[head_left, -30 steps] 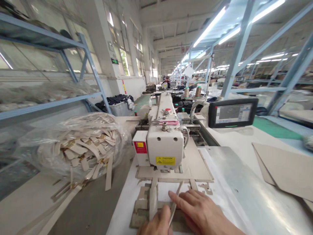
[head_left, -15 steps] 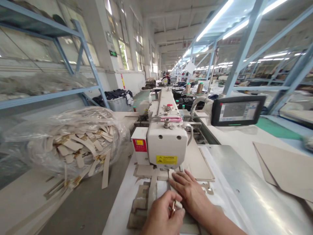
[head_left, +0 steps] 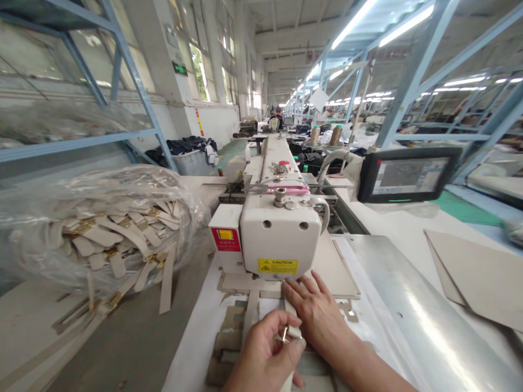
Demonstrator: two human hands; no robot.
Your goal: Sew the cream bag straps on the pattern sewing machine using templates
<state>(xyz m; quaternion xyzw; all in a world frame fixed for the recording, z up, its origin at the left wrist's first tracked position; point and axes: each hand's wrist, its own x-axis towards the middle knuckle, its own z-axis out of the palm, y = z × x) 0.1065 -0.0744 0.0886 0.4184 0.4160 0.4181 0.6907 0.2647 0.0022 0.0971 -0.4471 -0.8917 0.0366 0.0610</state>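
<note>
My left hand (head_left: 265, 348) is closed in a pinch on a beige strap (head_left: 295, 331) with a metal buckle (head_left: 285, 334), in front of a sewing machine head (head_left: 281, 234). Flat on the same strap lies my right hand (head_left: 318, 316), fingers stretched out, their tips close under the machine head. Both hands are over a beige template (head_left: 231, 337) with cut-out slots. Another beige strip (head_left: 251, 307) runs along it to the left of my left hand. The machine's needle area is hidden behind the head.
At left, a clear plastic bag (head_left: 143, 179) spills beige straps (head_left: 118, 234) with gold-coloured buckles. A control screen (head_left: 408, 173) stands at right, with beige sheets (head_left: 478, 272) below it. Blue shelving (head_left: 134, 81) rises at far left. A metal plate (head_left: 408, 305) covers the right table.
My left hand has rolled slightly, so the buckle and strap end show more plainly. My right hand stays flat on the strap. The whole view has shifted a little.
</note>
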